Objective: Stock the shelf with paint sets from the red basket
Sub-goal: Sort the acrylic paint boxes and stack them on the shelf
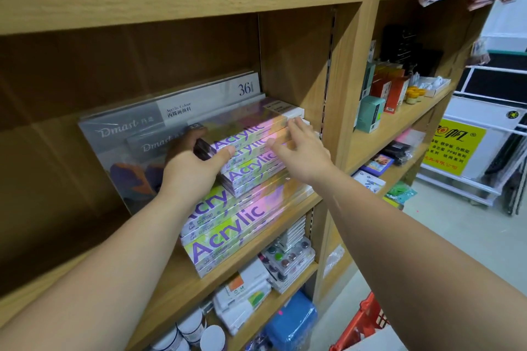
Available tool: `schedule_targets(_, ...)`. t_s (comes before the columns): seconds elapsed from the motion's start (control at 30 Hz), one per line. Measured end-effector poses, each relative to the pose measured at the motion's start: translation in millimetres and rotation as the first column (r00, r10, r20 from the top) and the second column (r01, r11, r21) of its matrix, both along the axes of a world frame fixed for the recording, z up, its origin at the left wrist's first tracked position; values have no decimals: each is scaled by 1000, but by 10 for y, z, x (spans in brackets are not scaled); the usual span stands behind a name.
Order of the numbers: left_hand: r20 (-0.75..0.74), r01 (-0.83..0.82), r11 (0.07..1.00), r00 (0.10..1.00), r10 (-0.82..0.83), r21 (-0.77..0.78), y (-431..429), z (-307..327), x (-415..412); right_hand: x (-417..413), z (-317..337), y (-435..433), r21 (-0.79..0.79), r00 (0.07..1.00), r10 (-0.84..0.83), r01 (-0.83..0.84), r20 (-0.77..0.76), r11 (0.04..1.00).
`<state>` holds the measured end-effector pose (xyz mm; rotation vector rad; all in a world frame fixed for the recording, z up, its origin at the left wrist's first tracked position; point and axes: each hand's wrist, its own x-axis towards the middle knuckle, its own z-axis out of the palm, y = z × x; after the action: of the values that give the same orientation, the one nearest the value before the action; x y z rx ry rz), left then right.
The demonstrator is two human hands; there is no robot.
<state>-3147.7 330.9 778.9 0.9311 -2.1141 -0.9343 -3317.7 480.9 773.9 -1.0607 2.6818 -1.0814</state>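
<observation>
Stack: small Acrylic paint sets (252, 148) piled on larger boxes (228, 239) near the shelf (171, 285) front.
Left hand (194, 168): wraps the top sets' left end.
Right hand (301, 148): flat, fingers straight against their right end.
Risk: an uneven push could slide the narrow, slick pile forward and off.

Stacked paint sets (251, 162) read "Acrylic". Grey boxes (182, 105) behind them read "Dmast", "Acrylic Colour" and "36". Yellow sign (456, 145), far right: Chinese characters.
</observation>
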Motion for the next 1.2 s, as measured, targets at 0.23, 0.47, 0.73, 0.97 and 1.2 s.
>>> schedule_targets(0.23,13,110,993,994,-109,-40,-84,-41,180,-8,-64,20,-156,999,-28,32,27,987)
schedule_targets(0.47,126,91,982,990,-70,-166,-150,-10,126,-30,28,-112,41,996,13,-10,-89,999)
schedule_targets(0.73,142,164,936,982,-125,-310,-88,37,137,27,-129,-1,-186,999,-2,-5,-40,983)
schedule_targets(0.97,71,291,948,956,-283,-132,-107,76,199,-87,-29,73,-234,989,134,-116,63,965)
schedule_targets(1.2,215,162,970,969,-121,-181,-74,216,267,-57,-67,91,-224,990,130,-114,56,968)
